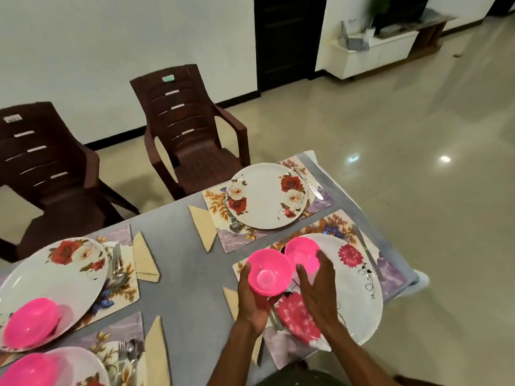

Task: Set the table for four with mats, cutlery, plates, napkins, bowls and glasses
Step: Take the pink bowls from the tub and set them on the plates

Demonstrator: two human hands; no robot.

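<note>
Over the near right plate (354, 288), the left hand (252, 299) holds a pink bowl (269, 273) from below, with its fingers curled up around the bowl's side. The right hand (317, 285) is flat and loose beside it, with straight fingers that reach up next to a second pink bowl (302, 254). I cannot tell if the fingers touch that bowl. The second bowl sits on the big plate with pink flowers on it. The plate lies on a flowery mat (390, 274), with a knife (366, 254) on its far side and a folded napkin (231, 299) on its near side (partly hidden by the left arm).

Farther off is another plate (264, 196) with red roses, on its own mat (214, 201). It has no bowl on it. A knife (309, 182) lies on one side of it, a spoon (234, 224) peeks out on the other, and a tan napkin (203, 224) is just beside the mat.

To the left are two more places. Each plate there has a pink bowl on it: one bowl (30, 321) on the rose plate (55, 274), one bowl (30, 369) at the bottom edge. Forks and spoons (117, 271) and napkins (143, 260) lie beside them.

The table (178, 263) is grey. Two brown chairs (192, 129) stand behind it.
</note>
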